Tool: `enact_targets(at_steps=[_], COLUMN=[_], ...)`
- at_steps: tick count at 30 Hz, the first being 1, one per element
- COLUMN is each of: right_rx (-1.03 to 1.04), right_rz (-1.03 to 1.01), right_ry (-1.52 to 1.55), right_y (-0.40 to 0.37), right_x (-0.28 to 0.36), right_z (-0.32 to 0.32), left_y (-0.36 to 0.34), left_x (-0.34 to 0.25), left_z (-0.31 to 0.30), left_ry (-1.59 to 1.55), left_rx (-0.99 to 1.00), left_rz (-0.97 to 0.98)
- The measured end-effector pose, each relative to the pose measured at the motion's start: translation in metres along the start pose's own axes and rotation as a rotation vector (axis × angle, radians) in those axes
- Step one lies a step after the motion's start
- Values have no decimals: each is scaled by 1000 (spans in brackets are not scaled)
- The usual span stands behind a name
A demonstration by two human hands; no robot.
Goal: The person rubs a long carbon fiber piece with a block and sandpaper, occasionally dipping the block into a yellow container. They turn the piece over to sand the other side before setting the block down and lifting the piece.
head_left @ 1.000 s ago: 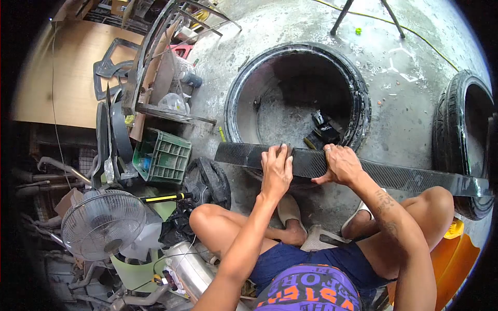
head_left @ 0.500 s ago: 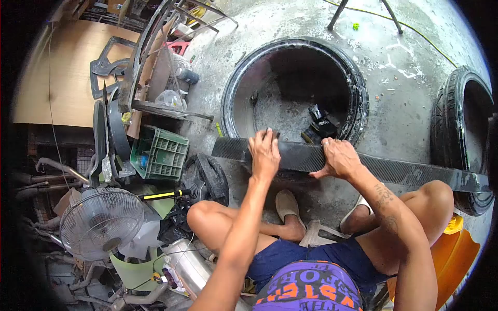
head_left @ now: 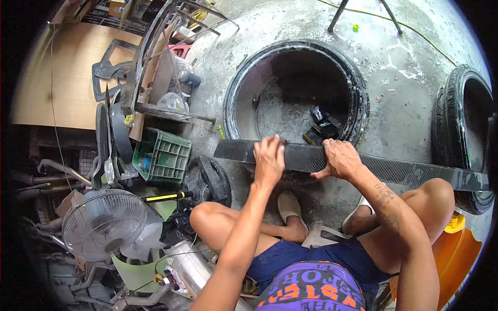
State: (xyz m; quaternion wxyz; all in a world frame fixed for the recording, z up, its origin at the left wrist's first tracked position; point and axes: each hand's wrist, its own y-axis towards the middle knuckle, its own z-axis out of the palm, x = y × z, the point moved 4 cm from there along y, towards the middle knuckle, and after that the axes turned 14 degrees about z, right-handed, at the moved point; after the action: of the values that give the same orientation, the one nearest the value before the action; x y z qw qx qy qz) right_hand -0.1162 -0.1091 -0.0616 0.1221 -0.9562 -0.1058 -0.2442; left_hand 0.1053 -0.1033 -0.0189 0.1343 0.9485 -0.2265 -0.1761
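A long dark panel with a carbon-fibre weave (head_left: 303, 157) lies crosswise before my knees. Its middle passes over the near rim of a large tyre (head_left: 231, 106) lying flat, and its right end reaches the upright tyre at the right. My right hand (head_left: 341, 158) grips the panel near its middle, fingers over the far edge and thumb on the near side. Left of it, my left hand (head_left: 268, 161) lies across the panel with bent fingers pressed together. Something small and dark shows by its fingertips, mostly hidden and too blurred to name.
Inside the flat tyre lies a black object (head_left: 324, 124). Upright tyres (head_left: 446, 119) stand at the right. On my left are a green crate (head_left: 168, 155), a fan (head_left: 104, 223) and a metal cylinder (head_left: 189, 267). An orange panel (head_left: 433, 269) is by my right knee.
My left hand has shifted slightly right and nearer to me along the panel. My right hand keeps its grip in the same place. The view has shifted a little.
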Motion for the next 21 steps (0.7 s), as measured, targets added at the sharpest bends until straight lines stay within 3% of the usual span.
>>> enact_targets(at_steps=[4,8,11,15,21], right_rx=[4,-49,81,57,38], right_rz=[-1,-21,22,10,10], right_ry=[11,23,-33,-44,7], right_y=[-3,-4,-7,-3,-3], right_x=[2,0,7,3,1], right_z=[0,3,1,-5,0], left_y=[-2,-5,7,-11,29], left_x=[-1,-9,8,-28,18], left_z=[5,2,7,8,21], left_ry=[46,-14,51,28,45], left_rx=[-80,-4,-40,-28,-71], left_rz=[-67,-49,-61,-82,-29])
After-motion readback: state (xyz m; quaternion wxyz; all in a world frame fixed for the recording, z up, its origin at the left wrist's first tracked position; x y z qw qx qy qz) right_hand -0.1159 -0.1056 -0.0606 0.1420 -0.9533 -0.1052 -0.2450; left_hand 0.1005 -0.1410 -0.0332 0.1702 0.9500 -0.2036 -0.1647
